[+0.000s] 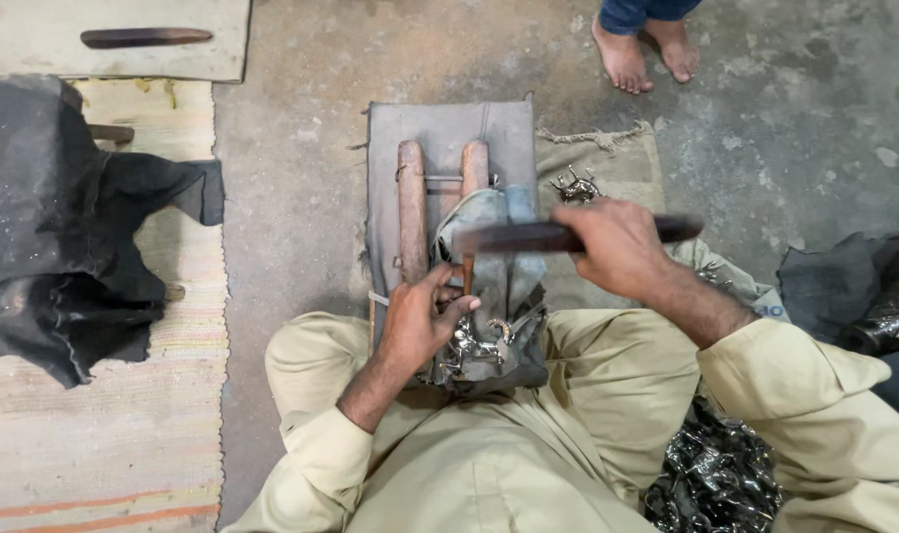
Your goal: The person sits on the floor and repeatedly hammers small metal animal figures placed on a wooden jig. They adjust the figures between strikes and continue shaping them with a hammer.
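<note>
Left hand (422, 321) pinching small metal piece (474, 341) on grey pad (439, 133), right hand (612, 242) clenched around dark file (528, 237).

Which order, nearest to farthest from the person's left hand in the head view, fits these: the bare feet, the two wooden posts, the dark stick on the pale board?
From the left hand:
1. Wooden posts, just above it.
2. Bare feet, top right.
3. Dark stick, top left on the pale board.

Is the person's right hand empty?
No, the right hand grips a long dark tool held across the grey cloth.
</note>
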